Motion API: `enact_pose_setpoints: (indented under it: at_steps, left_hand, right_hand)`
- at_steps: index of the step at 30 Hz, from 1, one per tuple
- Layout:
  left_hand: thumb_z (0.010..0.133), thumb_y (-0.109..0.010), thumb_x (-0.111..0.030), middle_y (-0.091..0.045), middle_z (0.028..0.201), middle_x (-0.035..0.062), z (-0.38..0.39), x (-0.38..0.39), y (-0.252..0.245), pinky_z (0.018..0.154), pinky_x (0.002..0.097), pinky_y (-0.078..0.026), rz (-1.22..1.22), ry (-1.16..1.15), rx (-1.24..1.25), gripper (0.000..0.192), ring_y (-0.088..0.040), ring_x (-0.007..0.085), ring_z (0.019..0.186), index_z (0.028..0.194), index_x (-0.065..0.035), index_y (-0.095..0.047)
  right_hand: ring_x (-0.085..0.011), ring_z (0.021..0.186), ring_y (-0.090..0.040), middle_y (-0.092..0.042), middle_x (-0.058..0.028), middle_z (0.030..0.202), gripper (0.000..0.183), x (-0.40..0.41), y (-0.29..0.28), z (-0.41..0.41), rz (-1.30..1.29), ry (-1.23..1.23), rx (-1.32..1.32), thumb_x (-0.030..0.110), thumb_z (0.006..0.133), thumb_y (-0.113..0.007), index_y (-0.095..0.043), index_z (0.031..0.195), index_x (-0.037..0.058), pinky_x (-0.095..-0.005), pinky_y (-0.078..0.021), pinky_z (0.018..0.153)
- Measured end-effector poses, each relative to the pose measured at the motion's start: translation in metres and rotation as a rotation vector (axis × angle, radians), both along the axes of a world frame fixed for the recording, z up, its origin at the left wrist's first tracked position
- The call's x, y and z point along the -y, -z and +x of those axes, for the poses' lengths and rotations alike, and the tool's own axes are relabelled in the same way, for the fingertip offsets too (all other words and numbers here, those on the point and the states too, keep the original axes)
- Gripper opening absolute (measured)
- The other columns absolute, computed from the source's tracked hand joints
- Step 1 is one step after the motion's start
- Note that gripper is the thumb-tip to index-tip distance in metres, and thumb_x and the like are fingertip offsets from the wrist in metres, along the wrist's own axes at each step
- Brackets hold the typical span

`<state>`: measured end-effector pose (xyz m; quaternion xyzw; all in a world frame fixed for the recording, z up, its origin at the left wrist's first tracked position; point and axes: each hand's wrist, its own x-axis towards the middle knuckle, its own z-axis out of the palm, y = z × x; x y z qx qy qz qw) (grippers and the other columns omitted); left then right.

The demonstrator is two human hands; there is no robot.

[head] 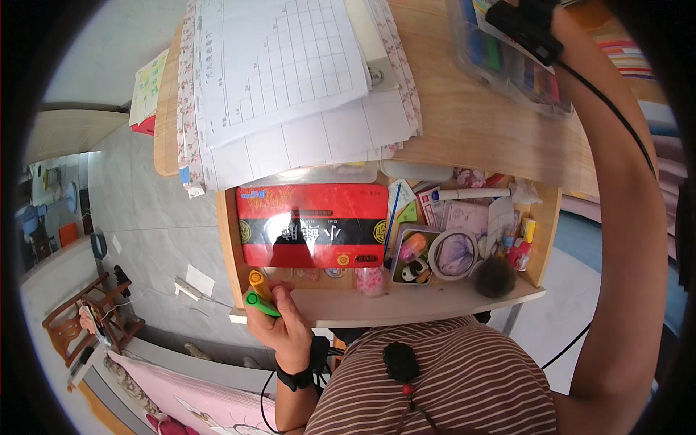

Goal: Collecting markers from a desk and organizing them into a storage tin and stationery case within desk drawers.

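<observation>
My left hand [283,321] is closed around an orange marker [259,284] and a green marker [261,304], over the front left corner of a pulled-out wooden drawer [424,305]. In the drawer lie a red and black tin box [312,204], a white capped marker [472,193], a blue pencil-like stick [393,220], a small tin [405,280] with an eraser-like piece and a panda figure, and a roll of tape [433,255]. My right arm reaches to the top right, where the hand is cut off by the picture's edge beside a clear plastic box [508,89] of coloured items.
Printed sheets [283,70] lie stacked on a floral-edged cover at the left of the wooden desk [446,130], overhanging the drawer's back. A black cable [609,103] runs along my right arm. A wooden chair [70,321] stands at the far left.
</observation>
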<state>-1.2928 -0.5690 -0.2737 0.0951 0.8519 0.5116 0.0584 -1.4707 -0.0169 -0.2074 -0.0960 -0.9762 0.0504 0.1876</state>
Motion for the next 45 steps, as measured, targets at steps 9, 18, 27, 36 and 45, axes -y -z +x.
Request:
enact_pose_setpoints:
  at_steps: [9, 18, 27, 36, 45]
  left_hand:
    - [0.105, -0.043, -0.025, -0.056, 0.084, 0.0022, -0.014, -0.006, 0.009, 0.058, 0.0204, -0.034, 0.16, -0.141, 0.003, 0.023, -0.043, 0.0054, 0.065, 0.101, -0.0033, -0.051]
    - [0.105, -0.046, -0.032, -0.045, 0.075, -0.0029, -0.03, -0.033, 0.015, 0.056, 0.0214, -0.03, 0.294, -0.263, -0.057, 0.026, -0.038, 0.0057, 0.063, 0.097, -0.0076, -0.05]
    - [0.106, -0.045, -0.029, -0.042, 0.078, -0.0032, -0.043, -0.018, 0.021, 0.055, 0.0204, -0.03, 0.276, -0.185, -0.167, 0.023, -0.036, 0.0042, 0.066, 0.105, -0.006, -0.047]
    - [0.102, -0.044, -0.048, -0.041, 0.076, -0.002, -0.023, -0.047, -0.012, 0.052, 0.021, -0.029, 0.414, 0.181, -0.302, 0.045, -0.036, 0.0057, 0.06, 0.107, -0.0034, -0.046]
    - [0.101, -0.039, -0.053, -0.04, 0.059, -0.004, 0.05, -0.094, -0.02, 0.046, 0.0221, -0.026, 0.244, 0.475, -0.058, 0.054, -0.035, 0.0047, 0.05, 0.099, -0.0009, -0.053]
  right_hand:
    - [-0.0289, 0.09, -0.063, -0.063, -0.0127, 0.1, 0.015, 0.253, -0.045, 0.164, -0.925, -0.355, 0.196, 0.008, 0.085, -0.064, -0.061, 0.099, 0.0016, -0.0333, -0.0497, 0.082]
    - [-0.0293, 0.089, -0.059, -0.056, -0.013, 0.094, 0.009, 0.351, 0.053, 0.21, -0.821, -0.485, 0.346, 0.008, 0.089, -0.057, -0.061, 0.093, 0.0, -0.0378, -0.05, 0.075]
    - [-0.0305, 0.08, -0.066, -0.067, -0.0101, 0.089, 0.025, 0.269, -0.017, 0.381, -0.992, 0.057, 0.582, 0.026, 0.092, -0.064, -0.063, 0.099, 0.003, -0.0386, -0.052, 0.07]
    - [-0.0231, 0.092, -0.069, -0.07, -0.0182, 0.099, 0.044, 0.291, 0.099, 0.476, -1.38, 0.491, 0.005, 0.029, 0.091, -0.067, -0.06, 0.116, -0.006, -0.0322, -0.0531, 0.08]
    - [-0.0159, 0.109, -0.06, -0.06, -0.0111, 0.123, 0.043, 0.239, 0.121, 0.441, -1.28, 0.338, -0.171, 0.021, 0.092, -0.066, -0.053, 0.13, 0.0044, -0.0297, -0.0507, 0.087]
